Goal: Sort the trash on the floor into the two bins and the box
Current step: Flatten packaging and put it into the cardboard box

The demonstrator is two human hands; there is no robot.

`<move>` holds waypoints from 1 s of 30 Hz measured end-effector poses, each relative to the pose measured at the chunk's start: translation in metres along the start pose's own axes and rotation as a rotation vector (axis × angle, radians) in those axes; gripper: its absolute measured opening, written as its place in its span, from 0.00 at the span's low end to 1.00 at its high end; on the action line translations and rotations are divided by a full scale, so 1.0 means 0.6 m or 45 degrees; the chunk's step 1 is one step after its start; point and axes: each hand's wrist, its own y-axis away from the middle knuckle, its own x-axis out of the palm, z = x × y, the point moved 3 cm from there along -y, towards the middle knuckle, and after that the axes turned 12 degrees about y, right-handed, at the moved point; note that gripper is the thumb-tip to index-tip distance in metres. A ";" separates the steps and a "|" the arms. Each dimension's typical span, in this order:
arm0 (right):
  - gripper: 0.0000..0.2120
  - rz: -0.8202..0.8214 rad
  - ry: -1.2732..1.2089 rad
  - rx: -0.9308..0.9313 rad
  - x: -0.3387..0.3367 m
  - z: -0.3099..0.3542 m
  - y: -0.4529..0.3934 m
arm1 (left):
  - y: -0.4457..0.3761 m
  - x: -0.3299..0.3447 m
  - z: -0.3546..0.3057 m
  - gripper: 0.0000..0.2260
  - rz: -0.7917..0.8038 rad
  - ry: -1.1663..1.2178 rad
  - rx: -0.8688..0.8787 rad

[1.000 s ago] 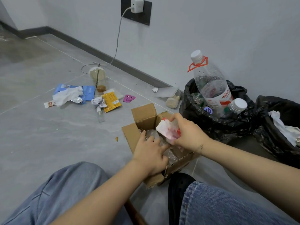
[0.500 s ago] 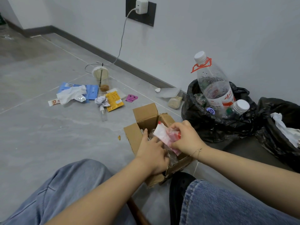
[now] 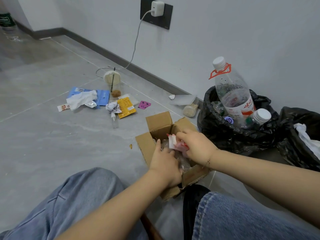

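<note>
Ok so the cardboard box [image 3: 156,125] sits just right of centre in the frame with its flaps up, and both hands are in it. My right hand [image 3: 194,146] is pinching a red and white wrapper [image 3: 173,142] at the box mouth, fingers curled round it. My left hand [image 3: 165,162] is reaching in from the near side, fingers pushed down against the clear crinkly plastic [image 3: 184,163] inside. Can't tell if it's actually gripping anything, fingertips are buried.

Right of the box, touching it or nearly, is the first black-bagged bin [image 3: 223,134] with a big clear bottle [image 3: 233,96] standing up out of it, orange handle ring at the neck, and a smaller white-capped bottle [image 3: 259,116] beside it. The second black bin [image 3: 294,149] is at the right edge with white crumpled stuff [image 3: 306,139] in it.

Left of centre, well apart from the box, the rest of the trash is on the floor: blue packet [image 3: 103,98] with a white tissue [image 3: 81,99] on it, a small sachet [image 3: 63,107], crumpled paper [image 3: 113,107], yellow packet [image 3: 126,107], a small clear bottle [image 3: 114,119] lying down, purple sticker thing [image 3: 144,104], and a plastic cup with a straw [image 3: 113,83]. Near the baseboard there's a clear container [image 3: 187,105].
</note>
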 end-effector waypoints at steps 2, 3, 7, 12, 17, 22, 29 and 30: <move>0.06 0.070 0.106 0.008 0.001 0.006 -0.004 | 0.005 -0.005 -0.003 0.25 0.015 -0.026 -0.043; 0.06 0.105 0.167 0.023 0.001 0.009 -0.006 | 0.007 -0.007 -0.003 0.26 0.008 -0.028 -0.060; 0.09 0.243 0.319 0.067 0.004 0.020 -0.019 | 0.012 -0.007 0.000 0.26 -0.085 0.042 -0.108; 0.13 0.602 0.224 -0.004 0.055 0.040 -0.001 | 0.011 0.006 0.007 0.28 -0.158 0.173 -0.127; 0.14 0.770 -0.217 0.144 0.083 0.030 0.006 | 0.013 0.007 0.009 0.27 -0.174 0.187 -0.123; 0.13 0.859 -0.821 0.391 0.082 0.013 0.023 | 0.018 0.014 0.015 0.24 -0.196 0.274 -0.111; 0.13 0.383 -0.055 0.145 0.030 0.007 0.046 | 0.003 0.026 0.038 0.22 -0.291 0.387 -0.103; 0.14 0.443 0.000 0.134 0.035 0.010 0.045 | 0.002 0.026 0.036 0.22 -0.299 0.399 -0.088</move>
